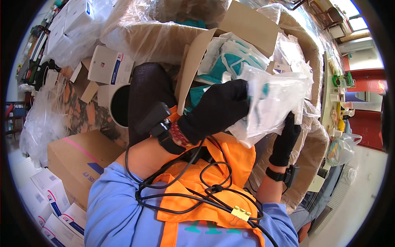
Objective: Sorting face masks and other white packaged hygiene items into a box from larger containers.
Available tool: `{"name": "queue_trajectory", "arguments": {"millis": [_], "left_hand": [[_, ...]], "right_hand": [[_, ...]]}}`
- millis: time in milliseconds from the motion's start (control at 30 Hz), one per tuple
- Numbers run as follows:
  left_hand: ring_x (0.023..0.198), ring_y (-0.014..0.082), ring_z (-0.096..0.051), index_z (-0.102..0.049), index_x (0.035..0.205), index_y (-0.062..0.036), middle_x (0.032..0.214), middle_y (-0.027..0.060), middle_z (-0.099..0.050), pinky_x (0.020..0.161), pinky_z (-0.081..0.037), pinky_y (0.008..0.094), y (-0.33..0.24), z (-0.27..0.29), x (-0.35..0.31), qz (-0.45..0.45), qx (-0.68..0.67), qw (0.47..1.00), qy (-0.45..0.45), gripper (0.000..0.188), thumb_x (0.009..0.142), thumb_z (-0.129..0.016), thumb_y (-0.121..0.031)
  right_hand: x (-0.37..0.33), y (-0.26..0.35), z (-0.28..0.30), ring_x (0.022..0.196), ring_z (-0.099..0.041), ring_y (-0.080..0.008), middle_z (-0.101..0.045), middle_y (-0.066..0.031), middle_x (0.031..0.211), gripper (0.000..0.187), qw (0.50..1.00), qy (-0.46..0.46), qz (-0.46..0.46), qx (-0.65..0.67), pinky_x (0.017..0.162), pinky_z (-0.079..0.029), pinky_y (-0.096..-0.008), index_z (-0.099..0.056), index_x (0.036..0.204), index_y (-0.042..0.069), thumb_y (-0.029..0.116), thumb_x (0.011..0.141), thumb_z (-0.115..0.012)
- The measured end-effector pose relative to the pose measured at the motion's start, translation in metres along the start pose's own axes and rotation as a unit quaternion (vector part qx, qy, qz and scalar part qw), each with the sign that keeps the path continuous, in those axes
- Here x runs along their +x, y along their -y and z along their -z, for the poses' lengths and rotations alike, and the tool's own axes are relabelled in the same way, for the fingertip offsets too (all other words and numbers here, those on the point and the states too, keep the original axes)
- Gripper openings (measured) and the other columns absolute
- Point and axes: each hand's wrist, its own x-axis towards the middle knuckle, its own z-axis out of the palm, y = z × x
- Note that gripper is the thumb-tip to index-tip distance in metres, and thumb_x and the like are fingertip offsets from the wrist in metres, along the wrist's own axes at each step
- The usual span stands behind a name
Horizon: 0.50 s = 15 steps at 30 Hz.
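Note:
A stack of clear-and-white plastic packets is held up in front of me, tilted; a little teal shows through at its left side. My left hand, in a black glove, grips the stack's left edge with bent fingers. At the lower right edge, my right hand, also gloved in black, holds the packets with a finger up against them. Just behind my left hand stands an open cardboard box. Inside it lie several similar packets with teal contents.
Plastic-lined cartons stand beyond and at the right. A white box and a dark-mouthed round container are at the left, above a closed brown carton and several small white boxes. Black cables hang across my orange apron.

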Motion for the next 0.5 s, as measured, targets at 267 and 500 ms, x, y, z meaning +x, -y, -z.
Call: {"name": "queue_trajectory", "arguments": {"millis": [267,500], "left_hand": [[0.068,0.0336,-0.064,-0.064,0.087,-0.0053,0.074,0.0159,-0.064,0.058,-0.051,0.0403,0.036,0.005,0.002,-0.146,0.296,0.936,-0.118,0.017,0.084,-0.066,-0.022],[0.075,0.0326,-0.067,-0.066,0.098,-0.0039,0.081,0.0185,-0.068,0.066,-0.054,0.0394,0.011,0.036,0.004,0.009,0.397,0.914,-0.082,0.024,0.084,-0.067,-0.024]], "right_hand": [[-0.01,0.04,-0.022,0.076,-0.055,-0.0078,-0.063,-0.0004,0.087,0.028,0.994,-0.062,-0.039,0.079,0.065,-0.042,-0.0245,-0.067,0.105,-0.004,0.02,0.091,-0.065],[-0.014,0.037,-0.015,0.075,-0.054,-0.0085,-0.061,-0.0001,0.083,0.024,0.997,-0.062,-0.037,0.019,0.065,-0.041,-0.0248,-0.069,0.102,-0.002,0.02,0.093,-0.063]]}}
